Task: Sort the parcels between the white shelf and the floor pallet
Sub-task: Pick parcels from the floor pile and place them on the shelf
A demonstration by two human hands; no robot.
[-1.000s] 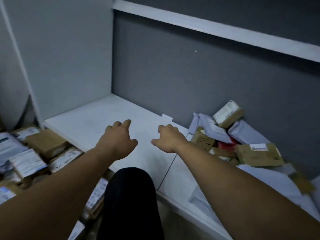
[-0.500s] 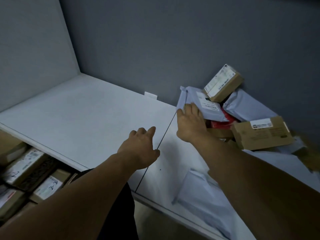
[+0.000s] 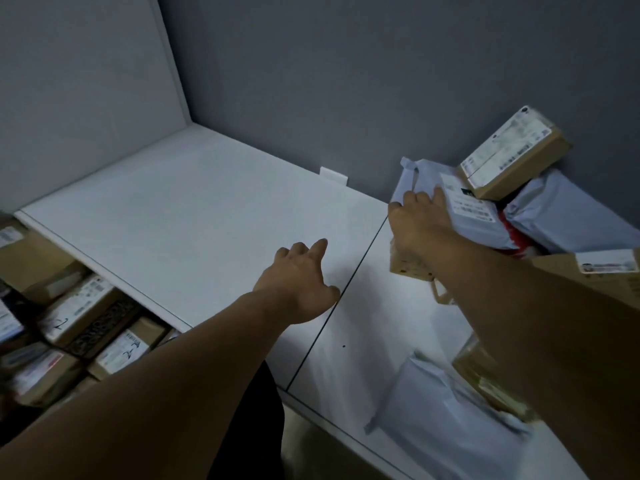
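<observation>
The white shelf runs from the left wall to a heap of parcels at the right. My right hand reaches into the heap and grips the left edge of a grey mailer bag with a white label, fingers on top. A small brown box lies right under that hand. A labelled brown box leans on the mailer against the wall. My left hand hovers over the bare shelf board with loose fingers, holding nothing.
Another grey mailer, a red parcel and a labelled carton fill the right corner. A pale mailer lies at the shelf's front edge. Below the shelf on the left, several labelled boxes sit on the floor.
My right hand has moved forward from the shelf board onto the grey mailer and closed on its edge. My left hand has drifted right over the shelf. The view has turned right.
</observation>
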